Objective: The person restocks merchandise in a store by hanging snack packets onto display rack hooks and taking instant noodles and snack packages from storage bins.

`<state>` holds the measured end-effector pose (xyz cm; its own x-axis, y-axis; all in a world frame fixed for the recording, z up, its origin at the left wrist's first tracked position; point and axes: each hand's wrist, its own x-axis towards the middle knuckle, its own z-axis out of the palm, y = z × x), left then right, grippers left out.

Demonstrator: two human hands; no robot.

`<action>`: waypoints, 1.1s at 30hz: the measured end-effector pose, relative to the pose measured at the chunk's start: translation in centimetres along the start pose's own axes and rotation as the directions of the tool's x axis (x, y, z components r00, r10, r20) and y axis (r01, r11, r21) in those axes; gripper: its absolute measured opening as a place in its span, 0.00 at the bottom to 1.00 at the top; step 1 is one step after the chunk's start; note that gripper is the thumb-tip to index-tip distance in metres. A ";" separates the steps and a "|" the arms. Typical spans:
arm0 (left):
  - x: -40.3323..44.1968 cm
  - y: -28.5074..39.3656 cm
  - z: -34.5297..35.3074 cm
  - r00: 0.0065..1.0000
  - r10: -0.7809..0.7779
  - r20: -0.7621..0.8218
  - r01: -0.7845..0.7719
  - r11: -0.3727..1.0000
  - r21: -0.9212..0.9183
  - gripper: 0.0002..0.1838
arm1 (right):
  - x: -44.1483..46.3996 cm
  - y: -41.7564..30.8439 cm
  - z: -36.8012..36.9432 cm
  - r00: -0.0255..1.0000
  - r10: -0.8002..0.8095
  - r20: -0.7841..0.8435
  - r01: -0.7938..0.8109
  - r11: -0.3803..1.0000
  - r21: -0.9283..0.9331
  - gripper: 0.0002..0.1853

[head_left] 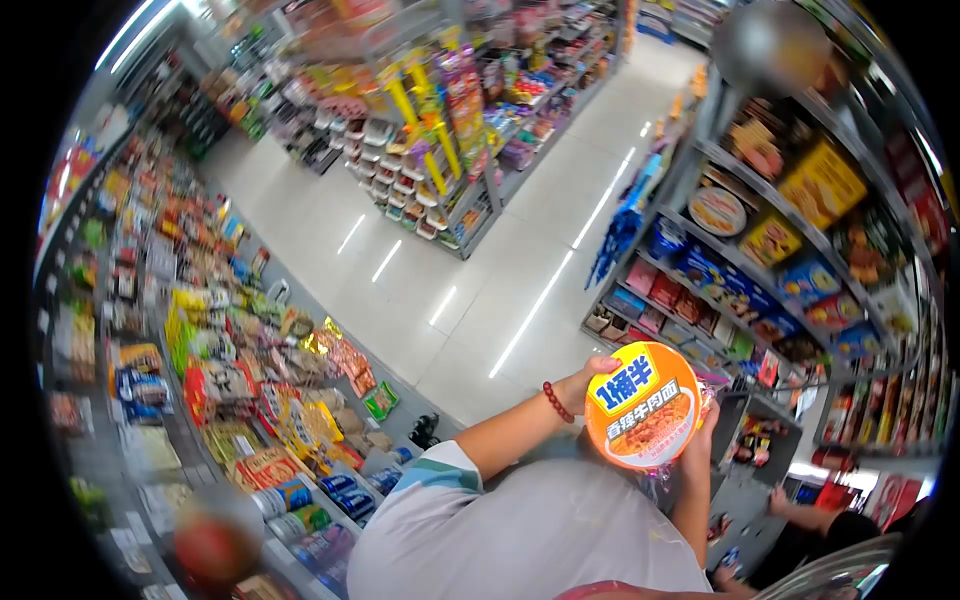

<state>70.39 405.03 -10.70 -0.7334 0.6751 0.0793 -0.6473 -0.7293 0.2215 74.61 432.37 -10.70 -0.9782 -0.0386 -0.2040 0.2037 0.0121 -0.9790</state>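
An orange and yellow instant noodle tub [643, 408] with a picture of noodles on its lid is held up in front of my chest. My left hand [588, 382], with a red bead bracelet at the wrist, grips the tub's left edge, thumb on the lid. My right hand [700, 435] is at the tub's right side, partly hidden behind it. Crinkled clear and pink wrapping [712, 382] shows beside the right hand and below the tub.
Packed snack shelves [250, 365] run along the left. A shelf end with hanging packets [425, 150] stands ahead, and shelves of boxed biscuits [740, 290] are at the right. Tiled floor [500, 290] lies between. Another person's arm [805, 515] shows at the lower right.
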 end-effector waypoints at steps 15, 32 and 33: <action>-8.4 4.8 -1.4 0.927 0.321 -0.193 -0.336 0.941 -0.046 0.33 | 3.9 -5.0 12.2 0.971 0.041 0.234 -0.046 0.999 0.017 0.31; 2.6 3.0 -2.0 0.999 -0.045 -0.013 0.045 0.999 0.014 0.43 | -5.3 -4.8 4.6 0.983 0.181 -0.031 -0.165 0.946 0.278 0.38; 3.8 2.2 -1.6 0.996 -0.091 -0.007 0.092 0.996 0.010 0.43 | -5.8 -4.1 3.5 0.983 0.185 -0.010 -0.174 0.940 0.294 0.39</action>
<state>65.82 405.84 -11.42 -0.6727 0.7382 0.0515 -0.7097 -0.6633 0.2373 79.57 429.05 -5.57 -0.9239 -0.0255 -0.3817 0.3735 -0.2761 -0.8856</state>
